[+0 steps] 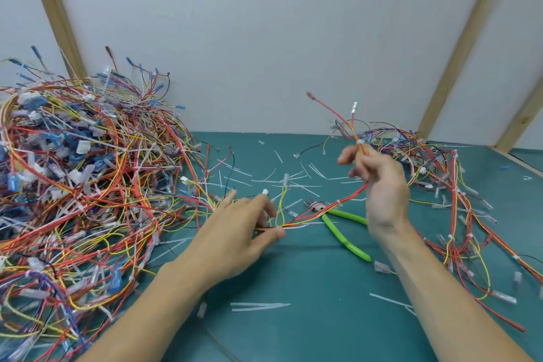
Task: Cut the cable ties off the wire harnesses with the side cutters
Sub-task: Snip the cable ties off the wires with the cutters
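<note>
A wire harness (338,205) of red, yellow and white wires stretches between both hands above the green mat. My left hand (241,232) pinches its lower end between thumb and fingers near the mat. Raised higher, my right hand (379,185) grips the red and orange wires, whose ends stick up past the fingers. A white cable tie (338,202) wraps the harness between the hands. The side cutters (342,229), with bright green handles, lie on the mat under the harness, held by neither hand.
A large tangled pile of harnesses (82,185) fills the left side. A smaller heap of wires (458,185) lies at the right. Cut white tie pieces (293,182) are scattered over the green mat (308,282). A white wall with wooden battens stands behind.
</note>
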### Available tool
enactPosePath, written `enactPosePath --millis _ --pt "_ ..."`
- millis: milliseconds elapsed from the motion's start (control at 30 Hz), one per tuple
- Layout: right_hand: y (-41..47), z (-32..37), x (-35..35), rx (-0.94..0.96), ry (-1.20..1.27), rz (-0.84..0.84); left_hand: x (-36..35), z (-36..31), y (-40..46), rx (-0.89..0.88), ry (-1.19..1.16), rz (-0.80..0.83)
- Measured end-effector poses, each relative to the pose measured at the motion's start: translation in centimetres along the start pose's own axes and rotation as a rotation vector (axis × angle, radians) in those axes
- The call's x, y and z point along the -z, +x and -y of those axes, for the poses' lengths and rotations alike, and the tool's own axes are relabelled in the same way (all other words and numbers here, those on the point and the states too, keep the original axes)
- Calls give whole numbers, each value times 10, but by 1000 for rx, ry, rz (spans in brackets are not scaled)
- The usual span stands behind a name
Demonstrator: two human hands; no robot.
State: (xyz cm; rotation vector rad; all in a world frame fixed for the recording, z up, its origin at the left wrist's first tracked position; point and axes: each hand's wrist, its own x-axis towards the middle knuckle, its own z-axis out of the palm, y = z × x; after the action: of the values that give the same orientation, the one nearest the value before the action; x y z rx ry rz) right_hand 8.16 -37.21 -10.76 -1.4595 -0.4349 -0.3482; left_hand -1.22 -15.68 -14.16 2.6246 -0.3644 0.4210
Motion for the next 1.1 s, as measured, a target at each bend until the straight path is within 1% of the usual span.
enactPosePath --millis 67,133,167,200,233,267,300,367,400,433,467,500,600,700,767,833,900,933,1067,1100 --pt "5 1 8 -89 269 -56 4 -5 0 -145 -10 -116" --pt "7 0 16 -169 461 -101 9 -15 1 -287 -7 -330" --pt "7 -1 17 -214 495 -91 11 -22 2 -349 3 -439" --pt "6 -3 15 -257 489 -71 12 -29 2 -401 15 -509" --pt "6 -6 13 -295 455 -58 11 -35 2 -443 27 -529" --pt "7 -11 10 -330 389 -57 9 -38 1 -471 35 -497" --pt "7 -17 9 -356 281 -63 6 -40 1 -473 44 -412" --pt "8 -26 10 -326 -58 -93 0 -38 -1 -402 79 -173" --pt "8 -31 13 -258 -255 -116 -2 -35 -2 -352 110 -70" --pt "7 -33 15 -176 -435 -128 -4 -30 -3 -310 134 -5" --pt "6 -35 17 -100 -565 -136 -5 -27 -4 -281 135 22" --pt "5 -36 18 -39 -633 -144 -5 -25 -5 -260 116 28" --pt "4 -35 18 73 -661 -199 -4 -27 -5 -247 80 42" --pt "3 -31 16 104 -578 -246 -5 -30 -7 -173 -20 124" --pt "1 -30 15 146 -537 -229 -6 -29 -7 -120 -56 127" --pt "0 -29 13 183 -572 -165 -8 -28 -6 -86 -52 80" --pt "-1 -28 11 198 -616 -114 -9 -25 -4 -43 -57 -37" --pt "-1 -28 10 217 -629 -119 -9 -24 -3 -33 -42 -109" --pt "1 -21 15 334 -666 -307 -5 -18 1 -21 127 -398" --pt "0 -18 15 348 -659 -332 -3 -16 1 -11 144 -456"
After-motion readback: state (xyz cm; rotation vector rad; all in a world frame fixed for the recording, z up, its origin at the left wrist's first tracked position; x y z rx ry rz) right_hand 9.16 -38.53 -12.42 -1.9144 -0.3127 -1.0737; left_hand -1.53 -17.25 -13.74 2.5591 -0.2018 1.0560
